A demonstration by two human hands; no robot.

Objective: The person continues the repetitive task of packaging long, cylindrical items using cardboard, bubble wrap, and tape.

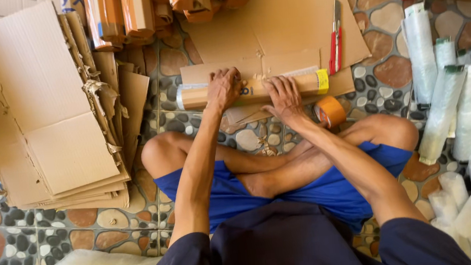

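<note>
middle of the long cardboard-wrapped roll (251,90) hiding under both palms, left hand (223,88) gripping it with curled fingers, right hand (284,97) pressing flat with fingers spread, tape roll (330,110) sitting on the floor (140,222) by the right wrist

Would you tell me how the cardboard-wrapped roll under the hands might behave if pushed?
The cardboard-wrapped roll is a long cylinder, so it would probably roll on its flat cardboard. Both the left hand and right hand press on it, perhaps steadying it. It looks fairly stiff.

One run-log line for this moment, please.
left hand: pressing cardboard-wrapped roll | right hand: on same roll | tape roll: beside right wrist | utility knife: idle on cardboard sheet
</note>
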